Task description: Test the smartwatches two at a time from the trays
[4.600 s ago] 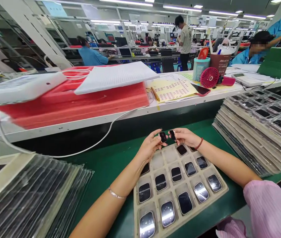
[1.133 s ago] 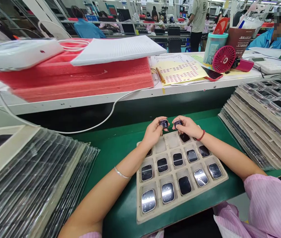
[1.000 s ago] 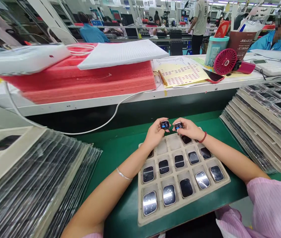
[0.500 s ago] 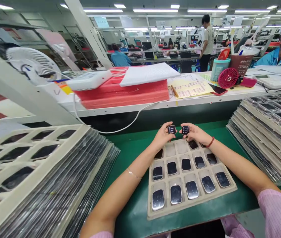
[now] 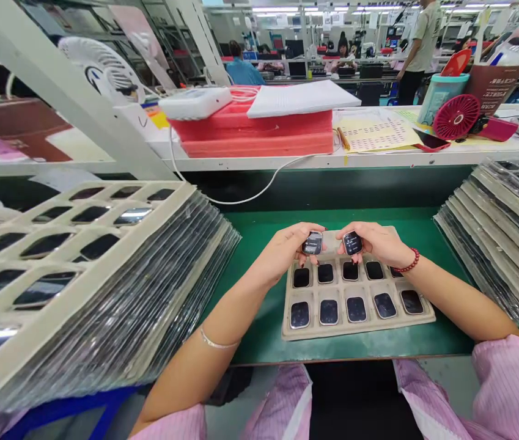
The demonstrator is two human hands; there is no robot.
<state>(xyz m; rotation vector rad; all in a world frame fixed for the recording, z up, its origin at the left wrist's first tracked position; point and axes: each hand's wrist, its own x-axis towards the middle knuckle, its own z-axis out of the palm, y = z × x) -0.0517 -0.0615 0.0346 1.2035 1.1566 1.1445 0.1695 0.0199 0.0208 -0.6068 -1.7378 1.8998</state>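
Above the back part of a beige compartment tray [image 5: 355, 332], my left hand [image 5: 287, 247] grips a smartwatch without a strap [image 5: 313, 243], its screen lit. Close beside it, my right hand [image 5: 376, 241] holds a second smartwatch [image 5: 352, 242], tilted, also with lit text. A small gap separates the two watches. In the tray below, dark-screened watches lie in the front and middle rows, among them a front watch [image 5: 356, 309] and a middle watch [image 5: 326, 273]. My hands and wrists hide much of the back row.
Tall stacks of filled trays stand at left [image 5: 186, 244] and right [image 5: 493, 238] on the green bench [image 5: 259, 348]. A white cable [image 5: 250, 200] hangs from the shelf, which carries red foam [image 5: 259, 137], papers [image 5: 305, 98], a pink fan [image 5: 457, 116] and a white fan [image 5: 103, 67].
My head view has tipped downward and shifted left. Both hands have turned the watches, which now sit at a different tilt, slightly nearer the tray. Each hand keeps its watch.
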